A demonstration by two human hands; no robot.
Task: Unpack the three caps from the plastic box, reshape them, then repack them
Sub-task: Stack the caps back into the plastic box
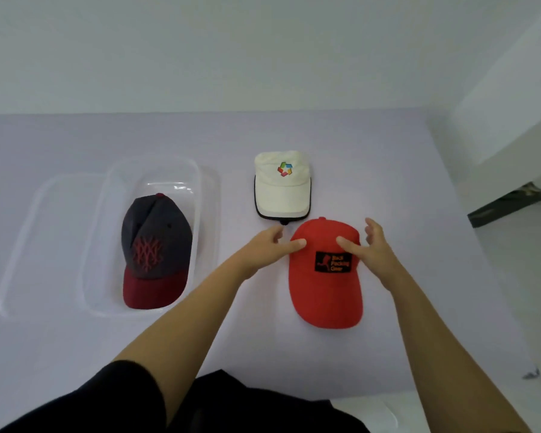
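Note:
A red cap (pixel 324 295) with a black patch lies on the pale purple table, brim toward me. My left hand (pixel 270 246) is at the crown's left side, thumb touching it, fingers loosely spread. On the crown's right side my right hand (pixel 370 248) has its thumb on the fabric and its fingers open. A white cap (pixel 281 189) with a coloured logo lies just behind the red one. In the clear plastic box (pixel 200 182) at the left sits a dark grey cap (pixel 155 245) with a maroon brim.
The box's clear lid (pixel 28 245) lies partly under the box on its left. The table (pixel 388 170) ends at a white wall behind and drops off at the right, where floor and a dark object (pixel 506 207) show.

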